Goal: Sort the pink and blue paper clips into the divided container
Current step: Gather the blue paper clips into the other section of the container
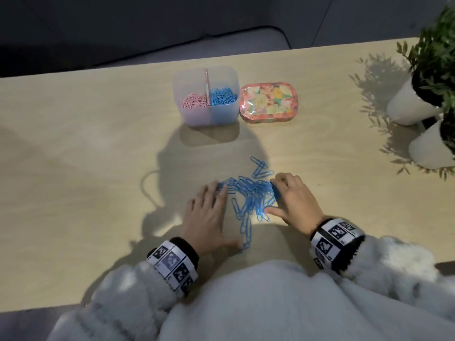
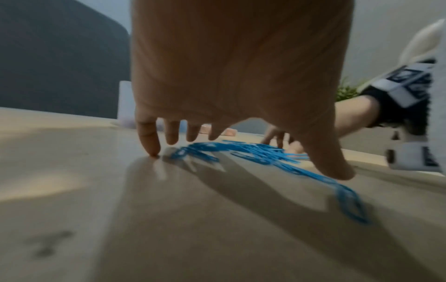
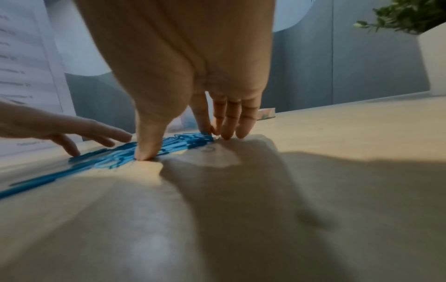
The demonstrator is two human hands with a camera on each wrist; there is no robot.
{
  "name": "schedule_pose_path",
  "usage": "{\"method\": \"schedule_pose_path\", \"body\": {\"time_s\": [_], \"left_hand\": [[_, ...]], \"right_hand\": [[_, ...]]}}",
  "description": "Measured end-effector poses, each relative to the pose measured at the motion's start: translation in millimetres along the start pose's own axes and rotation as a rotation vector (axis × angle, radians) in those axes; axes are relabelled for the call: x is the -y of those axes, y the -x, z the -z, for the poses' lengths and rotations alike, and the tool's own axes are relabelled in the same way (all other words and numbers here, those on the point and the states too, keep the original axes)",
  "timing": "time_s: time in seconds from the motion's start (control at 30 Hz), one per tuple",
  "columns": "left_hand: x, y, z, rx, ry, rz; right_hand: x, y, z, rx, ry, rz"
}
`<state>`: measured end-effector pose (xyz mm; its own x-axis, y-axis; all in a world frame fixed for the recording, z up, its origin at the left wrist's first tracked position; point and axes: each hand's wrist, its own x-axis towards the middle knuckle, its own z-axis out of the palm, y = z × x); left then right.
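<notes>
A loose pile of blue paper clips lies on the wooden table, with a few strays beyond it. My left hand lies spread at the pile's left edge, fingertips against the clips and thumb near a trailing line of clips. My right hand stands at the right edge, fingertips down on the table and thumb pressing on clips. In the left wrist view the left hand hovers over the blue clips. In the right wrist view the right hand touches the blue clips. Neither hand grips anything. The divided container holds pink clips on the left and blue clips on the right.
A flowered tin lid lies right of the container. Two white pots with green plants stand at the table's far right. The table's near edge runs just under my sleeves.
</notes>
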<state>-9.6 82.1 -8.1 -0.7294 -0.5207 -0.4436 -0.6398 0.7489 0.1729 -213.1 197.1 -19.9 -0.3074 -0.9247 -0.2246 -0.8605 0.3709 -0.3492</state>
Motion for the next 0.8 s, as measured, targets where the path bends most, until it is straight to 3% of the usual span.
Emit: {"method": "schedule_pose_path", "body": {"time_s": [0.2,0.37,0.5,0.67,0.8], "left_hand": [[-16.4,-19.1,1.1,-0.036,0.098,-0.059],[-8.5,-20.3,6.3,-0.082,0.122,-0.155],[-13.6,-3.3,-1.5,0.030,-0.012,-0.109],[-10.2,-18.6,4.6,-0.081,0.182,-0.094],[-1.0,-26.5,17.7,-0.097,0.203,-0.133]], "right_hand": [[23.0,-20.8,-4.9,0.022,-0.190,-0.001],[6.8,-41.8,16.8,-0.168,-0.216,-0.155],[10.9,-50.8,15.1,-0.054,-0.176,-0.123],[34.2,-33.9,-1.3,0.038,-0.153,0.070],[31.7,-20.3,8.2,0.085,-0.166,0.014]]}}
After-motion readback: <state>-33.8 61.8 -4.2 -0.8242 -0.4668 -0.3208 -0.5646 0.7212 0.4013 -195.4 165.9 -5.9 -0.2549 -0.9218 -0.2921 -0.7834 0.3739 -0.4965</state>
